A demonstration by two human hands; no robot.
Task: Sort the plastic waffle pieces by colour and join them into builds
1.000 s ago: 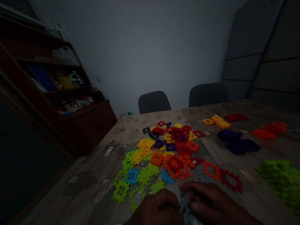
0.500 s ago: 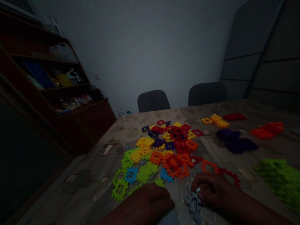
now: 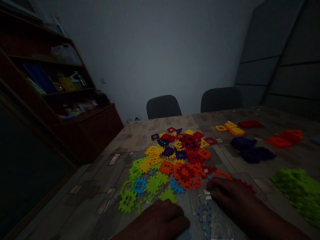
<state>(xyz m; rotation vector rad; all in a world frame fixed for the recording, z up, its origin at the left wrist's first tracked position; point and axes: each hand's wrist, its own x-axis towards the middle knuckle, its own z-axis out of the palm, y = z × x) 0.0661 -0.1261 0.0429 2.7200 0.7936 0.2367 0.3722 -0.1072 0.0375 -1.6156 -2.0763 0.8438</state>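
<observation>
Toothed plastic building pieces lie in a loose pile (image 3: 185, 156) on the table. At the bottom centre, my left hand (image 3: 162, 218) has its fingers curled over a blue-grey piece (image 3: 185, 234), mostly hidden under it. My right hand (image 3: 231, 195) is low over the pile's near right side, thumb and forefinger apart, with nothing visible between them. Just left of it, a grey toothed piece (image 3: 205, 216) lies flat on the table. An orange piece (image 3: 223, 174) and a red piece (image 3: 246, 185) are partly covered by my right hand.
Colour-sorted heaps stand on the right: green (image 3: 300, 190), dark blue (image 3: 252, 151), orange (image 3: 285, 138), yellow (image 3: 231, 128) and red (image 3: 250, 124). Two chairs (image 3: 163, 106) are at the table's far side. A cabinet with shelves (image 3: 97, 121) stands left.
My right hand has let go of the grey toothed piece, which now lies flat, and has shifted slightly away from me. My left hand has moved slightly right, uncovering more of a green piece.
</observation>
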